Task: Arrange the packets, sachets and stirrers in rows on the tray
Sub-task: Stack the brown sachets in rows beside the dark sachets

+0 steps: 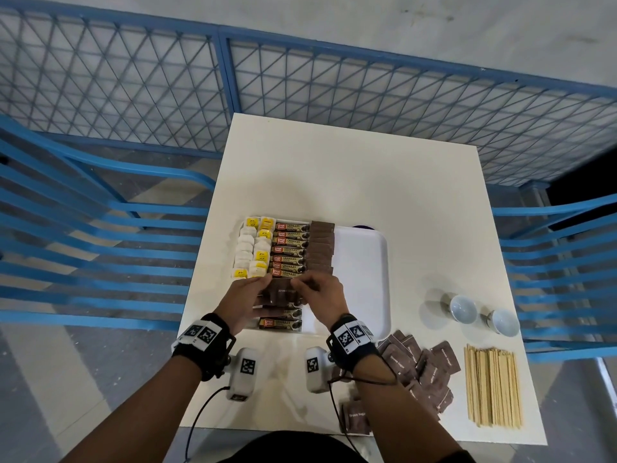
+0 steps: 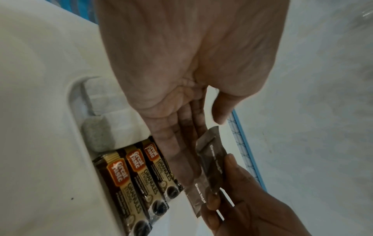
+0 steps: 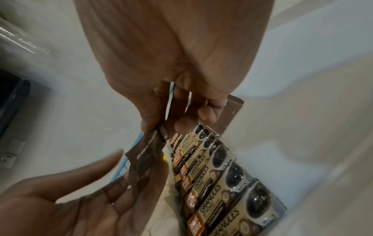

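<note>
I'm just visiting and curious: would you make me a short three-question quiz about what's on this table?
1. True or false: the bundle of pale wooden stirrers already lies on the white plastic tray.
2. Which sachets does the right hand pinch? A) yellow-tagged tea bags B) brown sugar sachets C) coffee granule sticks
3. Fill in: two small white ___ stand on the table, right of the tray.

Key: 1 false; 2 B; 3 cups.
</note>
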Motion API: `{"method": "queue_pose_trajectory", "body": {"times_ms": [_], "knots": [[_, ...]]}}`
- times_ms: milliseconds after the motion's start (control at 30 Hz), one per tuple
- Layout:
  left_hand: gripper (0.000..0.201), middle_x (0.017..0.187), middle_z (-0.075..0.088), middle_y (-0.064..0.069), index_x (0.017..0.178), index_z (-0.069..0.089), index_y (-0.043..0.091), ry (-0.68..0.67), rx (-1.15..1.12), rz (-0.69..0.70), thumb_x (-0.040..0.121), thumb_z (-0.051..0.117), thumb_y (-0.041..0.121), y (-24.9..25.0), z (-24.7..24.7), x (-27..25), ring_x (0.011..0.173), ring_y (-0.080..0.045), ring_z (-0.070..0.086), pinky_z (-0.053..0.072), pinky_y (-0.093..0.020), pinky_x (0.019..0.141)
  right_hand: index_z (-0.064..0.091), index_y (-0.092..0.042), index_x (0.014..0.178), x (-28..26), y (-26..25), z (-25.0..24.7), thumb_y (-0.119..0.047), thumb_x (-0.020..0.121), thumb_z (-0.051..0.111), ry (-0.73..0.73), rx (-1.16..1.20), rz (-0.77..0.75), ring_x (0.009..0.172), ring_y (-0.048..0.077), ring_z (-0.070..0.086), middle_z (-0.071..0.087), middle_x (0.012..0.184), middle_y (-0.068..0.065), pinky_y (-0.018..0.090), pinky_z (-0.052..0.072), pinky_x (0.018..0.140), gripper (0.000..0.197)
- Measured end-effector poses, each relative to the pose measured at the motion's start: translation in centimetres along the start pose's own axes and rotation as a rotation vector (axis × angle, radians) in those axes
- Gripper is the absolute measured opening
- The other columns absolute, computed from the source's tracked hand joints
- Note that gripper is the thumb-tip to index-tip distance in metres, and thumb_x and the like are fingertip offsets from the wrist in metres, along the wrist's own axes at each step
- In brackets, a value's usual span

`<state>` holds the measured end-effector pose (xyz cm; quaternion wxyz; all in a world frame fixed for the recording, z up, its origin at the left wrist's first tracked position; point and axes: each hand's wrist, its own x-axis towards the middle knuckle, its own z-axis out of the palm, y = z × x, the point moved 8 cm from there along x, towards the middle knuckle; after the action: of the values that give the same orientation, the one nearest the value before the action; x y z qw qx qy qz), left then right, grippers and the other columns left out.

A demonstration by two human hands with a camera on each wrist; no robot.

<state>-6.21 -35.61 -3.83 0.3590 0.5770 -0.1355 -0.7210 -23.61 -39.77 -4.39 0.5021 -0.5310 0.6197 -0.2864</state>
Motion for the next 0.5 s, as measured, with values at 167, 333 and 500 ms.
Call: {"method": "queue_pose_trajectory", "body": {"times_ms": [167, 333, 500], "knots": [[0.025, 0.098, 0.073, -0.021, 0.109, 0.069, -0.005, -0.044, 0.203, 0.050, 0.089, 0.075, 0.008, -0.3, -0.3, -0.1, 0.081, -0.031, 0.071, 0.062, -0.046, 0.077, 0.079, -0.019, 0.091, 0.2, 0.1, -1.1, -0.026, 0.091, 0.071, 0.035, -0.025, -0.006, 0.054, -0.003, 0.058, 0.063, 0.060, -0.019, 0.010, 0.044, 0.062, 0.011], [0.023, 0.084, 0.071, -0.021, 0.104, 0.064, -0.016, 0.025, 0.203, 0.082, 0.086, 0.073, -0.005, -0.4, -0.5, 0.2, 0.072, -0.029, 0.072, 0.064, -0.041, 0.068, 0.079, -0.020, 0.096, 0.2, 0.8, -0.8, -0.031, 0.091, 0.071, -0.006, 0.026, 0.056, 0.057, 0.003, 0.060, 0.067, 0.064, -0.014, 0.019, 0.046, 0.057, 0.014], [0.011, 0.085, 0.072, -0.022, 0.101, 0.068, -0.009, 0.002, 0.250, 0.083, 0.092, 0.068, -0.003, -0.8, -0.2, 0.3, 0.072, -0.028, 0.071, 0.064, -0.042, 0.070, 0.075, -0.013, 0.093, -0.6, 2.0, -0.6, -0.023, 0.082, 0.081, -0.073, 0.044, 0.122, 0.058, 0.011, 0.063, 0.074, 0.074, 0.006, 0.025, 0.049, 0.055, 0.015]]}}
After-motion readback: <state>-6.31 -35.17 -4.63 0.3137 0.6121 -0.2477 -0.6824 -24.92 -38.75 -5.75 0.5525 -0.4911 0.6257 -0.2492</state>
